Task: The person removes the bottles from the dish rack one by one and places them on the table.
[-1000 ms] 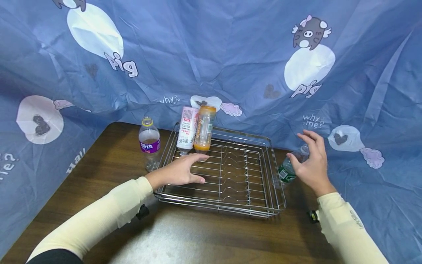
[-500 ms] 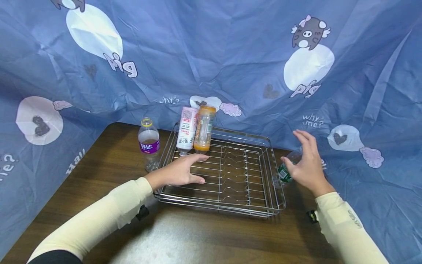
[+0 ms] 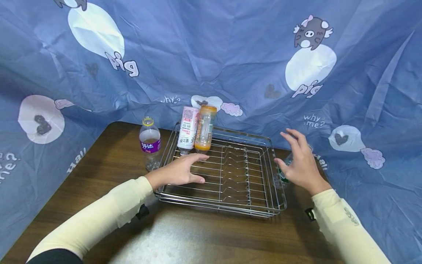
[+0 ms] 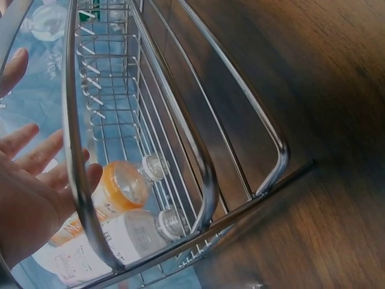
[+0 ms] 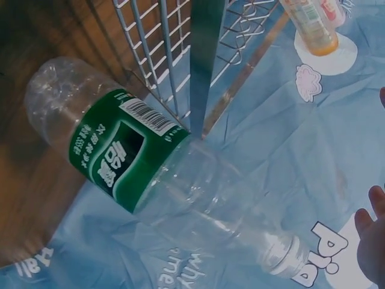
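Observation:
A wire dish rack stands on the table. My left hand hovers over its left side, thumb and fingers spread, holding nothing. Two plastic bottles stand upside down in the rack's back left corner: a white and pink one and one with orange ends. On the right, my right hand is raised with fingers apart and nothing in it. Behind it, just outside the rack, is a clear water bottle with a green label; in the head view the hand covers most of it.
A clear bottle with a purple label stands on the brown table, left of the rack. A blue printed curtain hangs close behind the table. The rack's wire dividers run down its middle.
My right hand has moved left toward the rack, covering more of the green-labelled bottle. The left hand and the bottles have stayed in place.

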`<state>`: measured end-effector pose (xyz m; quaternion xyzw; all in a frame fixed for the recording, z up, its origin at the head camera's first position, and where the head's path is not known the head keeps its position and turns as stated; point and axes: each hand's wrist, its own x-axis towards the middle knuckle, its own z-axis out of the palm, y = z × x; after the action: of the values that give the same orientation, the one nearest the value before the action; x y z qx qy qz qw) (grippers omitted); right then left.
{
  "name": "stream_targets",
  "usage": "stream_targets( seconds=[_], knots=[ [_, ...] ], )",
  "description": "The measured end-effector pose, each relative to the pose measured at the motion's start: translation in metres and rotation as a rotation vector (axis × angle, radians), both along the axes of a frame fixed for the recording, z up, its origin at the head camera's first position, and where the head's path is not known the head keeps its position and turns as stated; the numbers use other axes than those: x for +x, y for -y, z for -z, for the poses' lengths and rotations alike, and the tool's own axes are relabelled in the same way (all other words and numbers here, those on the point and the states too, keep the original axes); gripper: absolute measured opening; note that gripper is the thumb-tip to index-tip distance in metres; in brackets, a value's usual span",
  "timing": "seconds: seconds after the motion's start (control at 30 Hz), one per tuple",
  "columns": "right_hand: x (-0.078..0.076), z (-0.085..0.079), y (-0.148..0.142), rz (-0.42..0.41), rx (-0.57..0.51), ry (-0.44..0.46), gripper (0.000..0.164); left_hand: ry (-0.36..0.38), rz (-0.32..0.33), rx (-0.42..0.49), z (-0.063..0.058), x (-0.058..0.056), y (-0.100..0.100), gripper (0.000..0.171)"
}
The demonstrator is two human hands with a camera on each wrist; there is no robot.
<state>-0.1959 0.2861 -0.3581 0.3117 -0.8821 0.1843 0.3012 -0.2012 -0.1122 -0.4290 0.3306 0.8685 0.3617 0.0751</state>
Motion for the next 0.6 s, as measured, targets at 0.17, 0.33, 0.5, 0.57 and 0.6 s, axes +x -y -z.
stream_targets(
  seconds=[0.17,0.33,0.5,0.57,0.6],
  knots=[
    [-0.002,-0.002,0.003,-0.027,0.033,-0.011,0.083,-0.013,-0.002,-0.006,0.001,0.0,0.001,0.082],
    [-0.005,-0.001,0.008,-0.033,0.051,-0.011,0.08,-0.024,0.0,-0.002,0.0,0.001,0.001,0.082],
    [-0.005,-0.003,0.014,-0.038,0.073,-0.006,0.078,-0.031,-0.003,-0.006,0.0,0.001,0.002,0.082],
    [-0.006,-0.004,0.017,-0.039,0.079,-0.004,0.077,-0.035,-0.001,-0.009,0.001,0.0,0.002,0.082],
    [-0.006,-0.004,0.018,-0.041,0.081,-0.004,0.077,-0.037,0.0,-0.01,0.001,0.0,0.002,0.082]
  ],
)
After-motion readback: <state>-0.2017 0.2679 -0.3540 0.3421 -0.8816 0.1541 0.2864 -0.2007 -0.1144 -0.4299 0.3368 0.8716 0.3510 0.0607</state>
